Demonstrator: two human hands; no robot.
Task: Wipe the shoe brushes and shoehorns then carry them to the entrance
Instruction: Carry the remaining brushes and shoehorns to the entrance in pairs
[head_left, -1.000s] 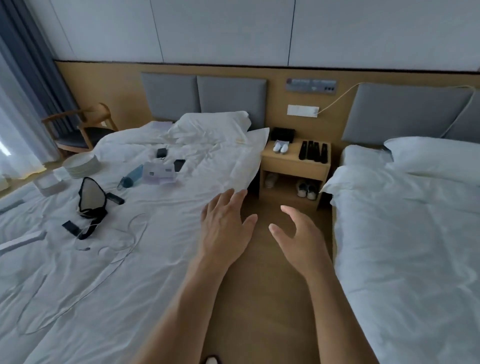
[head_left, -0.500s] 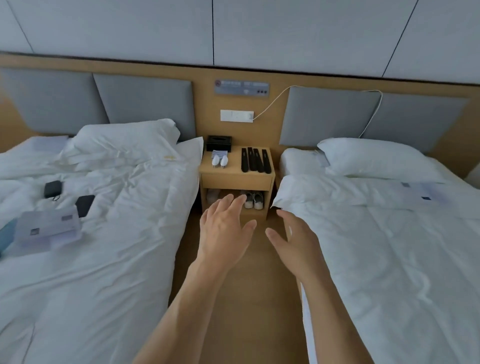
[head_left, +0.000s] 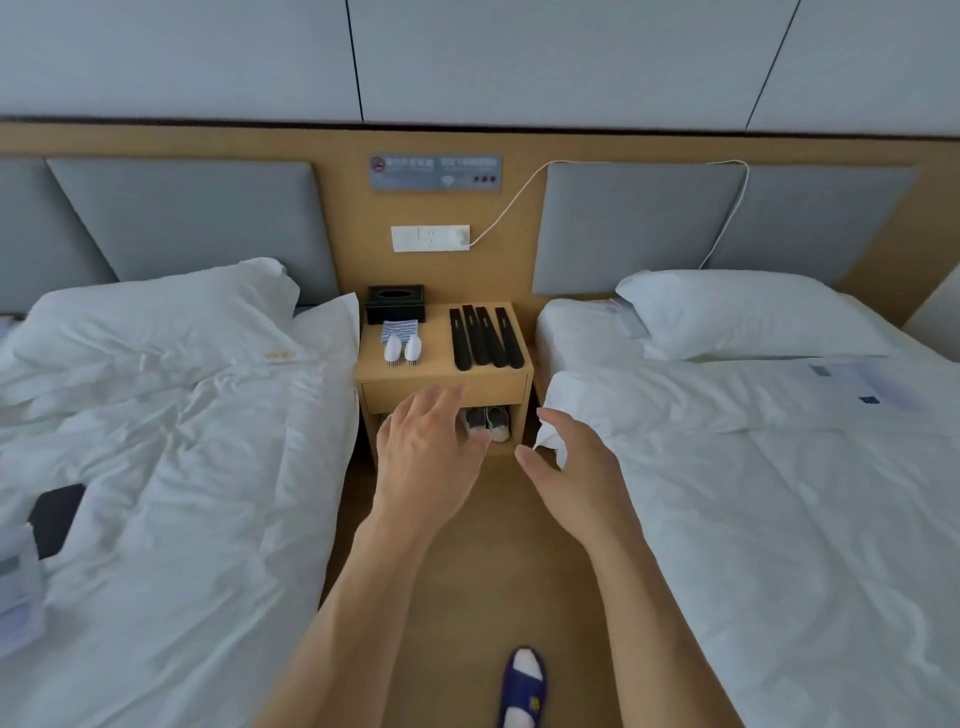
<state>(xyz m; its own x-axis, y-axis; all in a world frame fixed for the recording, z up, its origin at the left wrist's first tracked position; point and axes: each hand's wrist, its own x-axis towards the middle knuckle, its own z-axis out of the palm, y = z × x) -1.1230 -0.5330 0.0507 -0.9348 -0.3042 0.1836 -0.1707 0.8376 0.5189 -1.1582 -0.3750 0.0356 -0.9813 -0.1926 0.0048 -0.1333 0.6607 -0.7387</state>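
Evidently nothing wiped: two white shoe brushes (head_left: 402, 349) and four black shoehorns (head_left: 485, 338) lie untouched on wooden nightstand surface (head_left: 441, 370) at twelve o'clock; left hand (head_left: 423, 457), right hand (head_left: 576, 478) empty, fingers spread.

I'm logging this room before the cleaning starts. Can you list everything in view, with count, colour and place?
shoehorns: four, black, nightstand top, right side
shoe brushes: two, white, nightstand top, left side
striped cloth: one, blue-white, behind the brushes
tissue box: one, black, nightstand back left
nightstand: one, wooden, between the beds
shoes: one pair, pale, nightstand shelf
beds: two, white, either side
pillows: white, one per bed
wall socket: one, white, with white cable
dark flat item: one, left bed
slipper: one, blue, floor
hands: left, right, both empty
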